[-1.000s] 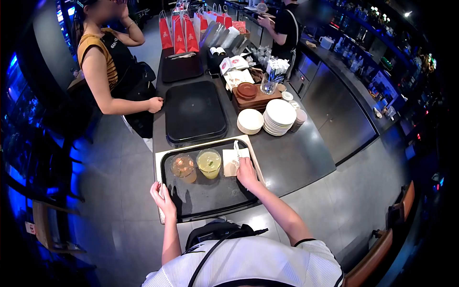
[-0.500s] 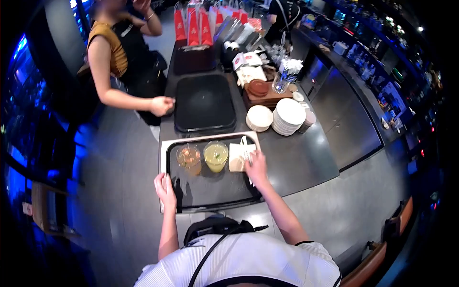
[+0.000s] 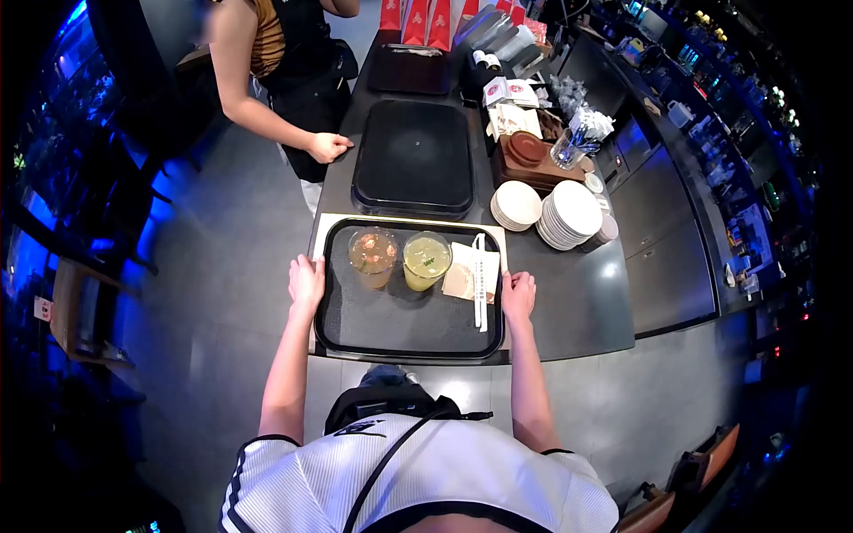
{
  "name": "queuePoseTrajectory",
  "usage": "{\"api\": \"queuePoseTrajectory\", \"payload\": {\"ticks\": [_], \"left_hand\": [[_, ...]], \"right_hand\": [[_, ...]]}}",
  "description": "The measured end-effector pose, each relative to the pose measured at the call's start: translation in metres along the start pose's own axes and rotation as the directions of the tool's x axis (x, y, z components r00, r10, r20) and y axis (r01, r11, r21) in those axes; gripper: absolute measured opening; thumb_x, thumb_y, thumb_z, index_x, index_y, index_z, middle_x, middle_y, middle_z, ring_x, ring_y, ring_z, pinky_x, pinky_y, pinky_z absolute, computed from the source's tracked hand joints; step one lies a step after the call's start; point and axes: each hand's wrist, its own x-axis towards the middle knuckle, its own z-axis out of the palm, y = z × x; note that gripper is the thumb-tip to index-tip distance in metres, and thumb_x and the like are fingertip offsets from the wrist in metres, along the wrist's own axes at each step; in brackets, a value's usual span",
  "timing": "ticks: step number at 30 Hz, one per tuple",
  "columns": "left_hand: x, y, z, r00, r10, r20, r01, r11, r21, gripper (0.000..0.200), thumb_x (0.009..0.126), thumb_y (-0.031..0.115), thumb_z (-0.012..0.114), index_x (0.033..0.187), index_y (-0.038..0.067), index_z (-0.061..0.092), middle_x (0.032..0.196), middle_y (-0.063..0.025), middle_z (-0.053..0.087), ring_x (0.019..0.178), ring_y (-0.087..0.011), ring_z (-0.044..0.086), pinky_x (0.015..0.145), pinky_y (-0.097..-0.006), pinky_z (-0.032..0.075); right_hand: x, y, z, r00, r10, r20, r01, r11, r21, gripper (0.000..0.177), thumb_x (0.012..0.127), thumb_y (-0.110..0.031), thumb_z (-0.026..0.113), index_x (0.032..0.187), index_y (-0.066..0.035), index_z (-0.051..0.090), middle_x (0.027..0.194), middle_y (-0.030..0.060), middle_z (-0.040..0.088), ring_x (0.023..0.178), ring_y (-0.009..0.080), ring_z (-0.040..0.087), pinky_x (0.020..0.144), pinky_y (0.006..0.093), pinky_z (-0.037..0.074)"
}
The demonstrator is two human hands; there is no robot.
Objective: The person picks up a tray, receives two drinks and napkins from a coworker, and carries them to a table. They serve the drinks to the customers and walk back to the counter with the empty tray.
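Observation:
A black serving tray (image 3: 400, 333) with a pale edge showing around it lies at the near end of the dark counter. My left hand (image 3: 307, 282) grips its left edge, and my right hand (image 3: 518, 295) has its fingers curled at the right edge. Two clear plastic cups stand on the tray: a brownish drink with reddish pieces (image 3: 372, 256) at left, and a yellow-green drink (image 3: 426, 260) with a green garnish beside it. To their right are a beige paper napkin (image 3: 460, 272) and a white paper-wrapped stick, maybe chopsticks (image 3: 480, 289), partly over it.
Stacked black trays (image 3: 415, 155) stand just beyond. White plate stacks (image 3: 569, 216), a wooden box (image 3: 538, 169) and a glass of wrapped items (image 3: 569, 153) are at right. A co-worker's hand (image 3: 330, 147) rests at the counter's left edge. Red bags (image 3: 415, 22) stand farther back.
My right hand has left the napkin and wrapped stick for the tray's right edge. My left hand is now farther up the left edge. The camera view has shifted.

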Motion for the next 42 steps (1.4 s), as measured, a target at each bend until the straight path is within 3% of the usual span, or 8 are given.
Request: {"api": "queuePoseTrajectory", "payload": {"ticks": [3, 7, 13, 19, 22, 28, 33, 42], "left_hand": [[0.002, 0.000, 0.003, 0.999, 0.028, 0.043, -0.028, 1.000, -0.003, 0.040, 0.087, 0.041, 0.048, 0.094, 0.002, 0.051, 0.092, -0.0203, 0.057, 0.088, -0.0382, 0.056, 0.076, -0.0482, 0.044], [-0.005, 0.007, 0.008, 0.998, 0.011, 0.065, -0.011, 1.000, -0.002, 0.039, 0.088, 0.041, 0.046, 0.095, 0.003, 0.051, 0.086, -0.0242, 0.062, 0.083, -0.0416, 0.060, 0.074, -0.0503, 0.045], [-0.001, 0.007, 0.005, 0.995, 0.056, 0.087, -0.065, 0.992, 0.111, 0.041, 0.087, 0.046, 0.046, 0.094, 0.006, 0.050, 0.077, -0.0236, 0.062, 0.076, -0.0418, 0.060, 0.068, -0.0503, 0.046], [0.000, -0.007, 0.016, 0.988, 0.154, 0.024, -0.155, 0.986, 0.061, 0.035, 0.088, 0.040, 0.049, 0.097, 0.006, 0.050, 0.071, -0.0225, 0.061, 0.071, -0.0408, 0.060, 0.064, -0.0491, 0.046], [0.001, -0.011, 0.018, 0.984, 0.178, 0.022, -0.179, 0.983, 0.051, 0.034, 0.089, 0.038, 0.049, 0.097, 0.005, 0.051, 0.070, -0.0229, 0.061, 0.069, -0.0411, 0.060, 0.063, -0.0497, 0.046], [0.000, -0.008, 0.016, 0.987, 0.152, 0.047, -0.155, 0.986, 0.055, 0.032, 0.089, 0.036, 0.049, 0.090, 0.003, 0.050, 0.070, -0.0229, 0.060, 0.068, -0.0417, 0.059, 0.063, -0.0496, 0.046], [-0.004, -0.005, 0.012, 0.991, 0.132, 0.034, -0.133, 0.990, 0.043, 0.032, 0.089, 0.035, 0.050, 0.089, 0.003, 0.050, 0.074, -0.0230, 0.061, 0.072, -0.0424, 0.059, 0.064, -0.0497, 0.045], [-0.026, -0.020, 0.002, 0.998, 0.057, -0.013, -0.056, 0.998, 0.026, 0.033, 0.088, 0.036, 0.051, 0.086, 0.003, 0.050, 0.073, -0.0221, 0.061, 0.072, -0.0415, 0.059, 0.063, -0.0491, 0.045]], "right_hand": [[0.002, -0.012, -0.010, 0.954, 0.131, 0.270, -0.178, 0.972, 0.156, 0.031, 0.086, -0.034, 0.053, 0.084, -0.002, 0.053, 0.079, 0.0160, 0.062, 0.075, 0.0344, 0.059, 0.067, 0.0450, 0.045], [-0.007, -0.023, -0.005, 0.976, 0.086, 0.202, -0.090, 0.996, 0.010, 0.031, 0.087, -0.036, 0.050, 0.090, -0.006, 0.054, 0.078, 0.0174, 0.064, 0.078, 0.0369, 0.061, 0.067, 0.0448, 0.047], [-0.008, -0.030, -0.011, 0.961, 0.074, 0.266, -0.052, 0.995, -0.088, 0.029, 0.088, -0.036, 0.048, 0.093, -0.008, 0.050, 0.076, 0.0201, 0.063, 0.075, 0.0411, 0.060, 0.066, 0.0491, 0.045], [-0.009, -0.024, -0.007, 0.973, 0.063, 0.221, -0.052, 0.997, -0.054, 0.040, 0.087, -0.035, 0.051, 0.121, -0.014, 0.049, 0.083, 0.0220, 0.063, 0.077, 0.0415, 0.059, 0.069, 0.0475, 0.046], [-0.008, -0.026, -0.009, 0.970, 0.004, 0.242, -0.012, 0.999, 0.034, 0.040, 0.086, -0.036, 0.052, 0.122, -0.017, 0.051, 0.081, 0.0215, 0.063, 0.077, 0.0405, 0.060, 0.069, 0.0470, 0.047], [-0.010, -0.021, -0.003, 0.976, 0.035, 0.214, -0.044, 0.998, 0.039, 0.039, 0.084, -0.031, 0.057, 0.118, -0.011, 0.057, 0.069, 0.0172, 0.062, 0.065, 0.0302, 0.062, 0.064, 0.0360, 0.048], [-0.011, -0.008, 0.005, 0.980, 0.014, 0.200, -0.051, 0.983, 0.178, 0.037, 0.086, -0.027, 0.056, 0.117, -0.008, 0.057, 0.063, 0.0150, 0.060, 0.052, 0.0168, 0.058, 0.056, 0.0310, 0.046], [-0.015, -0.022, -0.010, 0.958, -0.039, 0.283, -0.022, 0.977, 0.210, 0.041, 0.085, -0.026, 0.058, 0.117, -0.001, 0.055, 0.067, 0.0138, 0.062, 0.060, 0.0184, 0.061, 0.060, 0.0312, 0.048]]}}
